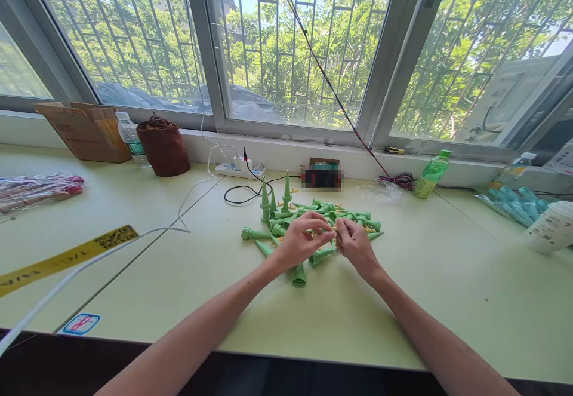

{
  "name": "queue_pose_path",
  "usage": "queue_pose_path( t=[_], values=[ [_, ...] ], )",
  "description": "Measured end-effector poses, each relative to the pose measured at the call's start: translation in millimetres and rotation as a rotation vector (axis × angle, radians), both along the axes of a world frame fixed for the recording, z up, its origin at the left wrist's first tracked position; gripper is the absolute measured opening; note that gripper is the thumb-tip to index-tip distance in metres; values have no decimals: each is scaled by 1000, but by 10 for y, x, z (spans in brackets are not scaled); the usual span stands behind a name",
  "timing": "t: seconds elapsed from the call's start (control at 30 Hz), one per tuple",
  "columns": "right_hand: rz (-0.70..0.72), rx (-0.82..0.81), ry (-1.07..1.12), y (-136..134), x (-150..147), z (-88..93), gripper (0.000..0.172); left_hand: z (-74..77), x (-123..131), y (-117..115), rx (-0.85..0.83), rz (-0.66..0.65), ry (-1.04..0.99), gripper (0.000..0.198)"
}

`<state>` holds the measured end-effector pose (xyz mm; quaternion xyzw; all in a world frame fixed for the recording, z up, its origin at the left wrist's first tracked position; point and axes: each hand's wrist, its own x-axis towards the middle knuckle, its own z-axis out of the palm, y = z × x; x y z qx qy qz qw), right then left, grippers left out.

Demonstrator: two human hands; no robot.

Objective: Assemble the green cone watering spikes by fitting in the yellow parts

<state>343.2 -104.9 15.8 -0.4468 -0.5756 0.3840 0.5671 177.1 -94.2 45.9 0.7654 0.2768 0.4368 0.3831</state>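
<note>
My left hand (304,238) and my right hand (355,243) meet above a pile of green plastic watering spikes (299,278). Between their fingertips is a small yellow plastic valve (335,229), mostly covered by the fingers. My right thumb and fingers are closed around it. The left thumb and forefinger pinch at its other side, with the remaining left fingers curved loosely. Behind the left hand, a few spikes stand upright on their caps, such as one green spike (265,202). Others lie on their sides, with more yellow pieces (375,229) scattered among them.
Along the window side stand a cardboard box (89,136), a brown drawstring bag (163,148), a power strip (242,170) and a green bottle (432,175). A white cup (553,229) is at the right. A white cable (179,220) crosses the table's left.
</note>
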Motion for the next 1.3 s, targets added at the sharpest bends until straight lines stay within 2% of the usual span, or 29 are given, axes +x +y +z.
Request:
queue_pose_path(
  t=[0.33,0.57,1.07,1.3],
  values=[
    [4,-66,110,-30,-9,89,46,3,1,-47,106,32,98,21],
    [4,-48,133,-13,13,90,45,-38,3,-11,106,129,134,26],
    [74,-51,185,8,22,48,44,-133,-18,37,196,114,160,30],
    [140,-48,141,-14,7,69,44,-183,-24,94,218,164,140,29]
  ],
)
